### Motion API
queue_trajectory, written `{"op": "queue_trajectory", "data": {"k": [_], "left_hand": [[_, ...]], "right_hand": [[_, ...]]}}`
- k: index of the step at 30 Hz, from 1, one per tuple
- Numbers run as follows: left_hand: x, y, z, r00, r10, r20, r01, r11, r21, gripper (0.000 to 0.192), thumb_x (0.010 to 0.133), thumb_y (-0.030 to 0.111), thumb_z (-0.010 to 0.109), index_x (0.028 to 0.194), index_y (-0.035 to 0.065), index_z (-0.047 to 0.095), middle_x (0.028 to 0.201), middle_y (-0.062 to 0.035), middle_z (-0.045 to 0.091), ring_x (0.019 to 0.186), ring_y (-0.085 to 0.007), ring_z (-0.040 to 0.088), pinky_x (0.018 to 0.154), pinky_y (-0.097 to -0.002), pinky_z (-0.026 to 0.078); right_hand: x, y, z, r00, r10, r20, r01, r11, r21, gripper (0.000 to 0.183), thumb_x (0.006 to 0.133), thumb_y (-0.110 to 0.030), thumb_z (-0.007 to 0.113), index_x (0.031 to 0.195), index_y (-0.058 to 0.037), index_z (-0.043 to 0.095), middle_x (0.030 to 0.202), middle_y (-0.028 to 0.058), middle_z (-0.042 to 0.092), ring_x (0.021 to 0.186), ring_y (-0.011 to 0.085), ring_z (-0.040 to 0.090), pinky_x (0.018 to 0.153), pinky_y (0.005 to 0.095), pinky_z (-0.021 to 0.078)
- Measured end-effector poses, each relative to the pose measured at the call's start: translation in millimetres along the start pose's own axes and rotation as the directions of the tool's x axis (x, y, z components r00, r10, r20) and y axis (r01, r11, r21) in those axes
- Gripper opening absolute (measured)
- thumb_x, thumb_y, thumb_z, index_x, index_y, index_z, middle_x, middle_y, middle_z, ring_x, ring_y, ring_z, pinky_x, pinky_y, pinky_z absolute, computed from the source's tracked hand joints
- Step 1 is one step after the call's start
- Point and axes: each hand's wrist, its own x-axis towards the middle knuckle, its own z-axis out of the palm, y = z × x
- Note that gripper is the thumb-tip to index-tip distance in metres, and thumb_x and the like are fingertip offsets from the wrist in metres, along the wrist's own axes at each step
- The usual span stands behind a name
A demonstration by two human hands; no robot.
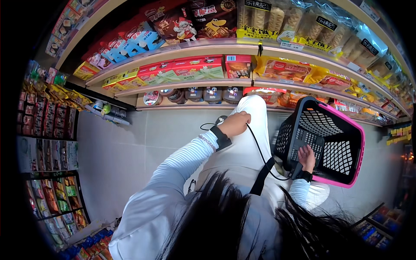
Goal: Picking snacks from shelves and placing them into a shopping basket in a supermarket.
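Note:
My left hand [235,124] rests on my raised knee in white trousers [252,110], its fingers curled downward. A thin black cable [258,143] comes out beside it and runs over my thigh towards my right wrist; whether the fingers grip it is hidden. My right hand [306,158] is at the black lattice shopping basket [347,146] with a pink rim, fingers apart and nothing held. Its forearm crosses the basket's near side. No goods show inside the basket. Both wrists wear black bands.
Curved-looking shelves [201,48] ahead hold snack bags [214,22], boxed biscuits [195,68], bagged bread [286,70] and lidded tubs [213,94]. Grey tiled floor [113,143] lies to the left, bordered by snack racks [55,198]. Dark hair [208,221] hangs across the lower view.

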Motion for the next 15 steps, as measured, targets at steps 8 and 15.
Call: {"op": "queue_trajectory", "data": {"k": [8, 15], "left_hand": [[1, 8, 5, 0.997, 0.048, -0.067, -0.049, 0.999, -0.012, 0.016, 0.067, -0.001, 0.051, 0.081, 0.0056, 0.053, 0.085, -0.0139, 0.053, 0.079, -0.0337, 0.054, 0.069, -0.0426, 0.041], [3, 10, 12, 1.000, 0.021, 0.013, -0.022, 0.998, 0.055, 0.016, 0.067, -0.001, 0.052, 0.082, 0.0050, 0.051, 0.087, -0.0132, 0.052, 0.084, -0.0345, 0.052, 0.071, -0.0427, 0.041]], "right_hand": [[-10, 22, 5, 0.991, 0.127, -0.028, -0.126, 0.991, 0.032, 0.040, 0.086, -0.026, 0.050, 0.120, -0.0069, 0.047, 0.121, 0.0111, 0.049, 0.107, 0.0262, 0.048, 0.087, 0.0360, 0.0410], [-10, 27, -4, 0.995, 0.092, 0.030, -0.092, 0.995, 0.022, 0.036, 0.084, -0.023, 0.055, 0.116, -0.0053, 0.049, 0.119, 0.0126, 0.050, 0.107, 0.0244, 0.049, 0.086, 0.0341, 0.0403]]}}
